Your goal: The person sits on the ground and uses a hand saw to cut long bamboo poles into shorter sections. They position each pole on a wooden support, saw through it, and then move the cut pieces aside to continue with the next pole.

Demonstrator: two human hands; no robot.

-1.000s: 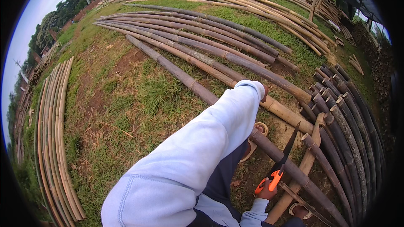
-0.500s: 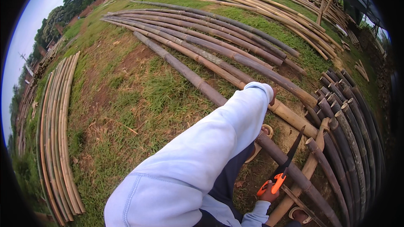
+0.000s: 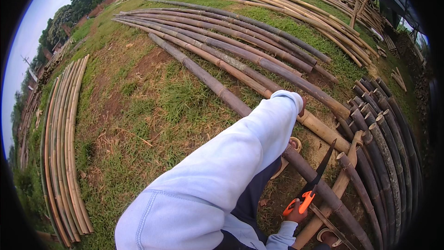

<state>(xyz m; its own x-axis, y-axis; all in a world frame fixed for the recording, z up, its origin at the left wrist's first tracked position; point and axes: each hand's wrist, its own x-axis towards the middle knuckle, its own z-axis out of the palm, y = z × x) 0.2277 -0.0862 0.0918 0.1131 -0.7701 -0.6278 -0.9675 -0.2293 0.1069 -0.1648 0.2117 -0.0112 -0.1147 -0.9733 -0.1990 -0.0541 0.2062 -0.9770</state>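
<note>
The right hand [image 3: 295,216] grips the saw [image 3: 322,169], which lies across the dark pole [image 3: 343,211] on a log [image 3: 344,180]; a sleeve [image 3: 212,157] hides most of the left hand [image 3: 303,105]; I cannot tell its grip. The saw has hardly moved; the pole still looks whole; around are grass [image 3: 125,143], more poles [image 3: 67,143] and trees [image 3: 64,16].

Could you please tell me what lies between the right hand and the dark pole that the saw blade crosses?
In the head view, the orange saw handle lies between the right hand and the dark pole.

Right fingers [image 3: 296,215] around orange-handled saw [image 3: 307,199], blade [image 3: 323,166] across dark bamboo pole [image 3: 299,162]
</note>
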